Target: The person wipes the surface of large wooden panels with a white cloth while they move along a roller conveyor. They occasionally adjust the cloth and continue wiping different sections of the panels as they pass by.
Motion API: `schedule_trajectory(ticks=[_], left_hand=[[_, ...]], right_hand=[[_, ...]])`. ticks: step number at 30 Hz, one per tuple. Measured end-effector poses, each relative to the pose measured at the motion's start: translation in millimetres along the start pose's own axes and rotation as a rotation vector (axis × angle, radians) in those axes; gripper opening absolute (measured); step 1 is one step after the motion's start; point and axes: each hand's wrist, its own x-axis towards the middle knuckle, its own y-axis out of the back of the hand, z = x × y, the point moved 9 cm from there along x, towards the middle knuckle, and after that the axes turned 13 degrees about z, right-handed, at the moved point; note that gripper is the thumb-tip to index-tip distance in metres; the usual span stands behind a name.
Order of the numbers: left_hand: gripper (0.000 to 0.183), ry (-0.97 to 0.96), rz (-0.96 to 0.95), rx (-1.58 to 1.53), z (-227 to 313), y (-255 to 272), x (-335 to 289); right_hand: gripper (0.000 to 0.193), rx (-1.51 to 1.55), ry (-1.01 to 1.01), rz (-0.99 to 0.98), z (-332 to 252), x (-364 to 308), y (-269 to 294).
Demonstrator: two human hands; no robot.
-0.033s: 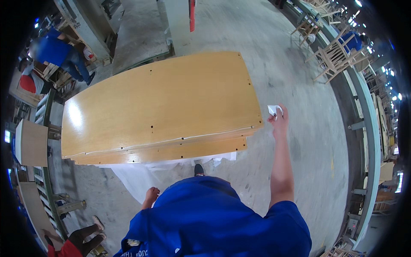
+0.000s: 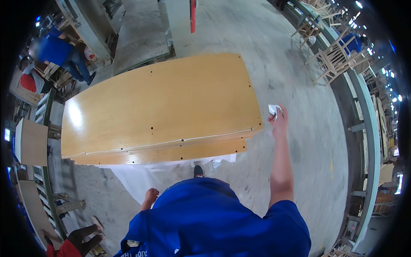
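Head view, right hand pinching white wad, left hand loosely curled, grip unclear

Pretty even, fairly bright light on my feed tbh, the grey floor reads fine. Hot white glare on the wooden panel's left end though. Lamps upper right blow out, fisheye bends the rail, corners go black.
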Motion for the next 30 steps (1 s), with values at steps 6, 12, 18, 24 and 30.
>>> schedule_trajectory(ticks=[6,12,18,24,30], left_hand=[[0.03,0.048,0.045,0.007,-9,14,-5],[0.032,-0.008,0.066,0.054,-14,25,-12],[0.032,0.049,0.114,0.011,-20,27,-18],[0.033,0.093,0.111,0.037,-10,28,-15],[0.034,0.202,0.119,0.001,-16,30,-20]], right_hand=[[0.021,0.482,-0.41,-0.224,1,46,-66],[0.028,0.048,-0.004,-0.289,-32,79,-139],[0.032,-0.429,0.349,-0.225,-46,111,-195],[0.032,-0.726,0.756,-0.137,-57,146,-227],[0.028,-0.899,0.939,-0.181,-48,136,-264]])
